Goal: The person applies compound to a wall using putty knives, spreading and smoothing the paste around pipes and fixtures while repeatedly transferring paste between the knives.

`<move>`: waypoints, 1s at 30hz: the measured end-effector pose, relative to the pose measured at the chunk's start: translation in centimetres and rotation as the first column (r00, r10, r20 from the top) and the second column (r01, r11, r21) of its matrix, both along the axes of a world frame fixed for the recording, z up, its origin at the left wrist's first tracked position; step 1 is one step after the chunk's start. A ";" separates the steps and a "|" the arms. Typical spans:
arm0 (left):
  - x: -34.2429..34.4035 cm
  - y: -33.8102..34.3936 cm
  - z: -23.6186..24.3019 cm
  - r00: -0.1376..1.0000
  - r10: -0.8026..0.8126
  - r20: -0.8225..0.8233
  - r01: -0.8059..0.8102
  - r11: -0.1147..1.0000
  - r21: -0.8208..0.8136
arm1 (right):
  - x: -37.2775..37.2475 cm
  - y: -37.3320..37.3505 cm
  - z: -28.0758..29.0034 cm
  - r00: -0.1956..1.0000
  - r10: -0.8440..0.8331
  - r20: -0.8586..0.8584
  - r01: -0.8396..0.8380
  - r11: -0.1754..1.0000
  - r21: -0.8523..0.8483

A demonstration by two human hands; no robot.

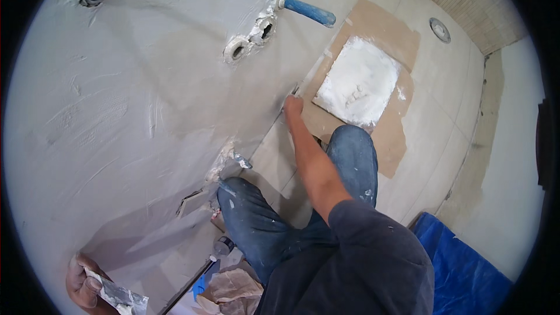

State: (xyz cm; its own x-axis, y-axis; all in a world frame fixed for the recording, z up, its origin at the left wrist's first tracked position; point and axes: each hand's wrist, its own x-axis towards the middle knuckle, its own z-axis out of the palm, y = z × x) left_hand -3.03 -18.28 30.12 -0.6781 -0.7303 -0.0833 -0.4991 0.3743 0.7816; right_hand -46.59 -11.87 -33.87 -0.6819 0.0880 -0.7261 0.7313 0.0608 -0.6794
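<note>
At the near left we note the left hand (83, 283), its fingers closed on a flat, white-smeared metal blade (121, 295) in front of the grey wall (175, 87). Farther off, the right hand (293, 105) is down where the wall meets the pale floor tiles (434, 96), fingers curled around a slim tool (295, 89) whose full shape we cannot tell. Just right of it, a square white-coated board (350, 73) lies on brown cardboard (394, 146); at the far side a blue pipe (309, 11) juts from the wall.
</note>
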 end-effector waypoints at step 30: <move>5.1 -3.2 -0.5 1.000 -0.007 -0.030 0.007 1.000 0.003 | 3.4 2.7 -4.0 0.624 0.327 -0.710 -0.160 0.943 0.293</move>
